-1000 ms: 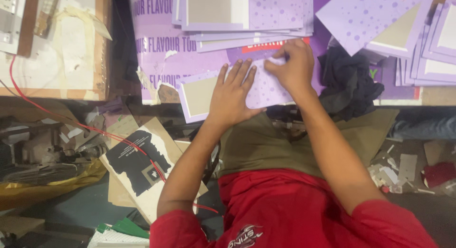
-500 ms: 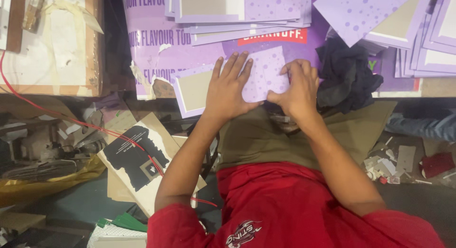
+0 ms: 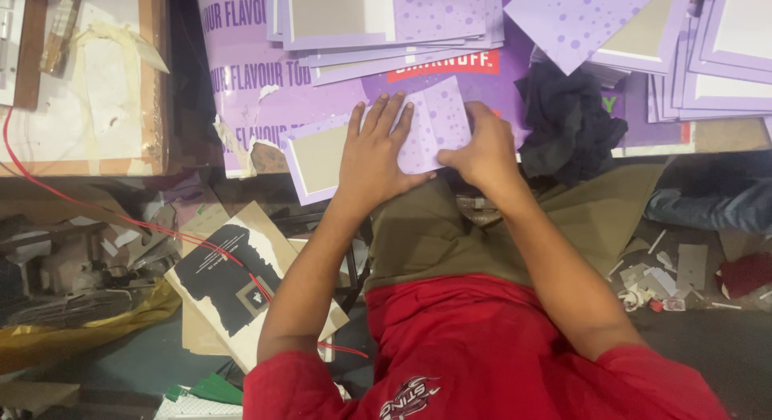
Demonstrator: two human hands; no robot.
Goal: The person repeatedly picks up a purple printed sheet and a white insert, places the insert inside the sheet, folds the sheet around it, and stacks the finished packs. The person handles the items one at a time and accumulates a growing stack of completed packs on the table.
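Pressing down flat, the left hand point(image 3: 376, 151) is lying with its fingers spread wide on a purple dotted card point(image 3: 438, 122). This card is sitting at the near edge of the worktop point(image 3: 724, 135), right in front of the person. Its grey inside part is showing to the left of the left hand. The right hand point(image 3: 481, 151) is curling over the card's right side, with its fingers bent and its thumb reaching toward the left hand. The two hands are almost touching. I cannot tell if the right hand is pinching the card's edge or only pushing on it.

Sitting just above the hands is a stack of purple cards point(image 3: 386, 22), lying on a big purple poster point(image 3: 241, 82). More purple cards point(image 3: 716, 42) are piling up on the far right. A dark cloth point(image 3: 567, 122) is lying bunched up just beside the right hand. A red wire point(image 3: 121, 219) is running across the messy floor on the left.
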